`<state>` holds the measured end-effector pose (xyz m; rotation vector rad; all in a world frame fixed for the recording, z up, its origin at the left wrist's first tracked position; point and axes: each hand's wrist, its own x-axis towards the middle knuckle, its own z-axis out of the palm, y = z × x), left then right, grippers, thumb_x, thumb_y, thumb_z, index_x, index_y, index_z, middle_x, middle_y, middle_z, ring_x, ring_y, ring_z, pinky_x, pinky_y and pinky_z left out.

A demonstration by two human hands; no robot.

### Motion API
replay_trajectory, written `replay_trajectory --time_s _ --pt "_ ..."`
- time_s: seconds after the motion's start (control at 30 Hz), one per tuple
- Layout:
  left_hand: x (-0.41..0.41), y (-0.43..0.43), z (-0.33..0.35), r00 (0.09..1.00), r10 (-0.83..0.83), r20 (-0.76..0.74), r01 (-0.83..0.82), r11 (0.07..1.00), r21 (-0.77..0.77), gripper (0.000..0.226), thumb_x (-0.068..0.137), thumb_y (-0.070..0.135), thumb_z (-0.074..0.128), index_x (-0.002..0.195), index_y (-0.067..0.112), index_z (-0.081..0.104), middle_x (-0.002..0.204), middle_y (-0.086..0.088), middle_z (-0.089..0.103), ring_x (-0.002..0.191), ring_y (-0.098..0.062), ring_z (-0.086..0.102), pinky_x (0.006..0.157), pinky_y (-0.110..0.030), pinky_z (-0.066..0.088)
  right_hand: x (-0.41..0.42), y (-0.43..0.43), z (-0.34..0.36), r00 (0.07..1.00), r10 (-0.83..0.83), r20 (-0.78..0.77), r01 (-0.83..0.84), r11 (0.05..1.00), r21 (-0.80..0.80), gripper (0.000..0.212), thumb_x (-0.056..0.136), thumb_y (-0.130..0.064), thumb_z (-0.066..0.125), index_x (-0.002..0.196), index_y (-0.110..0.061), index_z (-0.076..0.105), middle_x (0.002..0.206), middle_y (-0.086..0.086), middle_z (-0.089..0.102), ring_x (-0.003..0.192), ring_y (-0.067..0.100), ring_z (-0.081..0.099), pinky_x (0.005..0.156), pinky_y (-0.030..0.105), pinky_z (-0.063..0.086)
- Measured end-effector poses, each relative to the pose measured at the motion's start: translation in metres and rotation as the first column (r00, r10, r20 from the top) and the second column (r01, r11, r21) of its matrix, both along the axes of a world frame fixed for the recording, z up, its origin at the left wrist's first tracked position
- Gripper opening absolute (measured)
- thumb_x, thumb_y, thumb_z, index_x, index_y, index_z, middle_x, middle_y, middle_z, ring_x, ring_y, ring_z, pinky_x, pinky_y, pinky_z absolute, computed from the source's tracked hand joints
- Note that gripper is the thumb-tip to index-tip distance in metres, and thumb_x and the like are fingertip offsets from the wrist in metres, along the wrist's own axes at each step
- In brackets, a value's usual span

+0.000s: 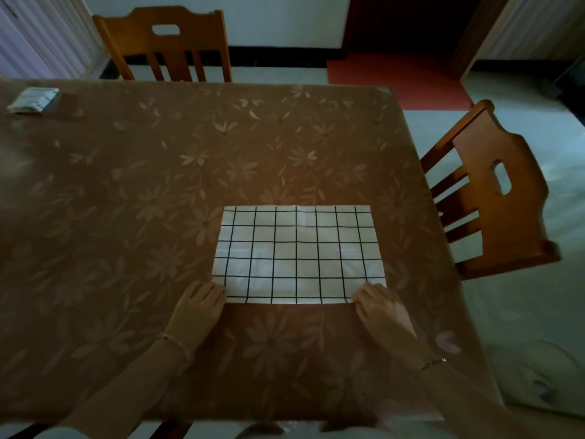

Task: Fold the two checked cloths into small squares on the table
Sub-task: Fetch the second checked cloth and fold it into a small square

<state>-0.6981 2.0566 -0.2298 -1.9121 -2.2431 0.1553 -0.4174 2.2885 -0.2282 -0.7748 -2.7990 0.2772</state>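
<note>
Checked cloth [297, 251]: white with a black grid, flat rectangle, faint creases, by the table [126, 185] right edge. Left hand [199, 307] pinches its near-left corner, right hand [380, 307] its near-right corner.

**Matt cloth, sheeny cover, varnished wood**

The cloth [299, 255] is thin, matt fabric, smooth with faint creases. The table cover [126, 217] looks like soft plastic with a dull sheen. The far chair [196, 36] and right chair [484, 223] are glossy varnished wood.

No writing can be read anywhere (the small packet [33, 99] on the table [126, 185] is too blurred).
</note>
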Motion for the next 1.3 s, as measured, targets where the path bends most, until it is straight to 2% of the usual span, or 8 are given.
replay_trajectory --time_s 0.13,0.23,0.37,0.43,0.5,0.63,0.97,1.3 --pt "0.001 -0.02 0.004 0.992 -0.014 0.125 0.021 0.998 -0.052 0.06 0.024 0.001 0.091 0.08 0.006 0.073 0.088 -0.011 0.071 0.075 -0.026 0.07 0.063 -0.037 0.057 0.003 -0.017 0.011 0.998 -0.045 0.05 0.05 0.994 -0.098 0.014 0.072 -0.008 0.07 0.071 -0.018 0.061 0.075 -0.005 0.06 0.066 0.012 0.058 0.054 0.021 0.046" --pt "0.0 -0.02 0.01 0.989 -0.005 0.149 0.013 0.999 -0.048 0.057 0.025 0.0 0.089 0.079 0.006 0.073 0.083 -0.01 0.071 0.069 -0.024 0.069 0.063 -0.034 0.056 0.0 -0.017 0.016 0.992 -0.06 0.109 0.076 0.986 -0.151 0.01 0.075 -0.008 0.068 0.074 -0.016 0.062 0.079 -0.003 0.061 0.072 0.015 0.06 0.058 0.025 0.048" --pt "-0.003 -0.012 0.025 0.942 0.076 0.328 -0.079 0.997 -0.004 0.022 0.057 -0.002 0.072 0.072 0.012 0.064 0.069 -0.007 0.064 0.054 -0.023 0.062 0.051 -0.03 0.054 -0.003 -0.009 0.02 0.982 -0.071 0.174 0.114 0.962 -0.247 0.011 0.086 -0.015 0.054 0.084 -0.018 0.065 0.089 -0.003 0.064 0.084 0.016 0.059 0.072 0.027 0.049" --pt "-0.011 -0.013 0.031 0.862 0.197 0.466 -0.192 0.98 -0.059 0.01 0.078 0.003 0.058 0.079 0.013 0.059 0.079 -0.004 0.063 0.066 -0.021 0.06 0.06 -0.032 0.051 -0.006 -0.004 0.027 0.976 -0.096 0.195 0.148 0.95 -0.273 0.014 0.089 -0.021 0.05 0.09 -0.021 0.064 0.092 -0.004 0.065 0.085 0.013 0.057 0.074 0.027 0.048" --pt "-0.017 -0.013 0.038 0.807 0.257 0.532 -0.24 0.965 -0.102 0.007 0.084 0.013 0.054 0.083 0.02 0.054 0.089 0.0 0.063 0.077 -0.017 0.058 0.067 -0.031 0.049 -0.009 0.001 0.038 0.973 -0.101 0.209 0.16 0.944 -0.288 0.014 0.091 -0.024 0.049 0.093 -0.023 0.062 0.094 -0.006 0.065 0.081 0.01 0.054 0.07 0.024 0.043" --pt "-0.022 0.0 0.057 0.727 0.257 0.637 -0.322 0.947 -0.015 0.008 0.087 0.013 0.056 0.083 0.019 0.054 0.083 0.004 0.063 0.069 -0.012 0.055 0.06 -0.015 0.036 -0.019 0.017 0.058 0.976 -0.119 0.18 0.165 0.95 -0.264 0.012 0.09 -0.023 0.052 0.093 -0.023 0.064 0.096 -0.006 0.065 0.084 0.009 0.053 0.071 0.023 0.042" --pt "-0.054 0.047 0.073 0.665 0.23 0.71 -0.449 0.883 0.135 0.015 0.082 0.003 0.06 0.078 0.017 0.06 0.079 0.002 0.062 0.073 -0.013 0.057 0.065 -0.018 0.04 -0.06 0.069 0.077 0.988 -0.129 0.09 0.147 0.963 -0.225 0.014 0.09 -0.022 0.057 0.097 -0.015 0.067 0.101 0.001 0.065 0.092 0.017 0.059 0.08 0.03 0.049" --pt "-0.08 0.096 0.061 0.726 0.349 0.593 -0.499 0.861 0.104 0.006 0.084 0.011 0.059 0.084 0.015 0.063 0.081 0.001 0.063 0.076 -0.016 0.056 0.064 -0.028 0.043 -0.102 0.117 0.068 0.971 -0.141 0.192 0.184 0.956 -0.23 0.012 0.09 -0.028 0.057 0.096 -0.023 0.066 0.098 -0.004 0.066 0.088 0.014 0.06 0.075 0.032 0.053"
